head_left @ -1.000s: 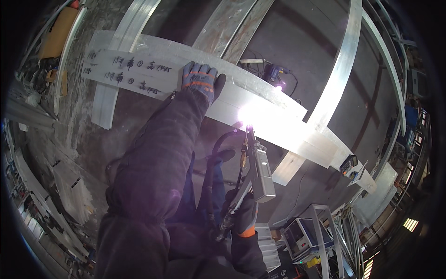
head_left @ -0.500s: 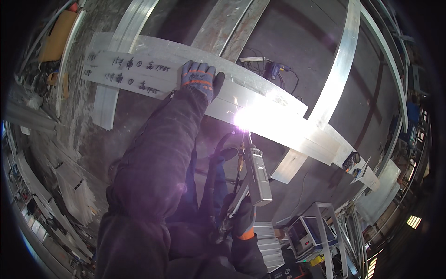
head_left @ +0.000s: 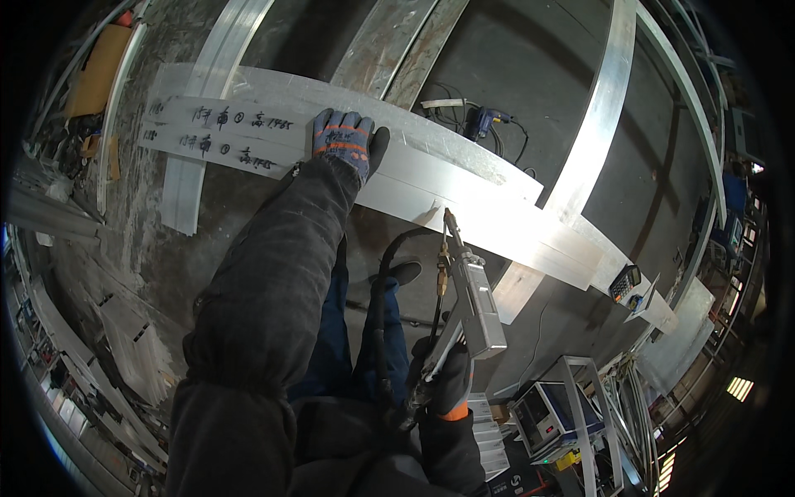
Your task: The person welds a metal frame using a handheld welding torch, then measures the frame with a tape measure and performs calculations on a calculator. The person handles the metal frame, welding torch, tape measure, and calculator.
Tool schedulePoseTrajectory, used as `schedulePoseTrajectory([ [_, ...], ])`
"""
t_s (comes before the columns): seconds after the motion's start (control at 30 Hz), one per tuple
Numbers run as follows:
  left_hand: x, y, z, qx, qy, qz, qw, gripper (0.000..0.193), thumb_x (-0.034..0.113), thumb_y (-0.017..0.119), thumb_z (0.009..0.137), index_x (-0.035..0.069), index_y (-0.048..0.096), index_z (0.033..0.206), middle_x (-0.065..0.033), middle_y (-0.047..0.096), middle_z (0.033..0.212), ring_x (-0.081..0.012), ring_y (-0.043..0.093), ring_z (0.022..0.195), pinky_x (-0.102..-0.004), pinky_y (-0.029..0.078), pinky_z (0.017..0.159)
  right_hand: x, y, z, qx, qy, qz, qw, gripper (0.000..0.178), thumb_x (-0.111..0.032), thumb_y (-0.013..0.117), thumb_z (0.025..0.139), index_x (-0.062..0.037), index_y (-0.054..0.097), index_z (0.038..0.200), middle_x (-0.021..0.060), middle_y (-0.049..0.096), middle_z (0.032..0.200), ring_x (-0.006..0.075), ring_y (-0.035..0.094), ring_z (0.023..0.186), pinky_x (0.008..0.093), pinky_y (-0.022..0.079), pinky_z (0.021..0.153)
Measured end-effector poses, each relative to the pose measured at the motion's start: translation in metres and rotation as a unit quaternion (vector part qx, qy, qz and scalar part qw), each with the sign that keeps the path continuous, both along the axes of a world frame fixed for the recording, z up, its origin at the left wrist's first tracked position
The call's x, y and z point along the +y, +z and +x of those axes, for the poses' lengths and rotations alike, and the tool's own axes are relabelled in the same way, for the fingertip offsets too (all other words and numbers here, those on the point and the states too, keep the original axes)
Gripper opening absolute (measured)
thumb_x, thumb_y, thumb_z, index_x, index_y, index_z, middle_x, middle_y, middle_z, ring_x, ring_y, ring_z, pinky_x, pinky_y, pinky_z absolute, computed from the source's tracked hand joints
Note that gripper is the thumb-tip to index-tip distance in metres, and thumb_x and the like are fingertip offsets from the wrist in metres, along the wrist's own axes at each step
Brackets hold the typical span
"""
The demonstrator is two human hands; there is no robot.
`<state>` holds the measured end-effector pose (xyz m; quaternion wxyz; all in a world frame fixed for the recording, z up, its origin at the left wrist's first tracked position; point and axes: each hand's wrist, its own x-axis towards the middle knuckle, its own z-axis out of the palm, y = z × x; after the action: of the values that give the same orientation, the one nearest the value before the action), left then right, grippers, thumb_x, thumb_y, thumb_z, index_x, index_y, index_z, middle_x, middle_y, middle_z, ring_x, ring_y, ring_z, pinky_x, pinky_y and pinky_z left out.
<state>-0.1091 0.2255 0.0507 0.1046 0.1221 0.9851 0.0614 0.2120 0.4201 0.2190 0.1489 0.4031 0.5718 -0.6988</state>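
Observation:
My left hand [head_left: 343, 142], in a grey glove with orange bands, lies flat with its fingers stretched out on a long aluminium panel [head_left: 399, 184]. Dark handwriting marks the panel's left part. My right hand [head_left: 450, 379], gloved and low in the picture, wraps around the handle of a welding gun [head_left: 477, 305] with a boxy silver body. The gun's tip points up at the panel's near edge, close to a small pale mark there; whether it touches cannot be made out. A dark hose [head_left: 381, 319] loops beside the gun.
Aluminium bars [head_left: 598, 124] pass crosswise under the panel. Beyond it lies a blue power drill [head_left: 480, 124] with cables. A calculator [head_left: 625, 283] sits at the panel's right end. Lower right stands a box-shaped machine [head_left: 546, 422] among metal frames. My shoe [head_left: 404, 272] is below the panel.
The bright welding arc and its purple glare have gone out. The gun and my right hand have shifted slightly right. My left hand still lies on the panel.

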Motion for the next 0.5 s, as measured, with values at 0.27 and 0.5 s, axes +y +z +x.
schedulePoseTrajectory([
  [0.27, -0.004, -0.01, 0.001, 0.023, -0.013, 0.006, 1.0, 0.031, 0.033, 0.059, 0.098, 0.012, 0.069, 0.118, -0.0118, 0.069, 0.119, -0.0303, 0.061, 0.122, -0.0493, 0.034, 0.118, 0.006, -0.012, 0.001, -0.007, 0.012, -0.004, 1.0, 0.076, -0.072, 0.046, 0.103, 0.0012, 0.068, 0.108, 0.0091, 0.065, 0.067, 0.0199, 0.063, 0.053, 0.0298, 0.048, 0.048],
  [0.5, -0.001, -0.007, 0.004, 0.083, -0.006, 0.05, 0.995, 0.023, 0.031, 0.062, 0.095, 0.012, 0.072, 0.104, -0.0099, 0.07, 0.112, -0.031, 0.062, 0.118, -0.0499, 0.038, 0.114, 0.008, -0.015, 0.002, -0.015, 0.031, -0.01, 0.999, 0.072, -0.068, 0.046, 0.104, 0.0009, 0.065, 0.113, 0.0076, 0.064, 0.073, 0.0185, 0.063, 0.056, 0.0306, 0.049, 0.049],
])
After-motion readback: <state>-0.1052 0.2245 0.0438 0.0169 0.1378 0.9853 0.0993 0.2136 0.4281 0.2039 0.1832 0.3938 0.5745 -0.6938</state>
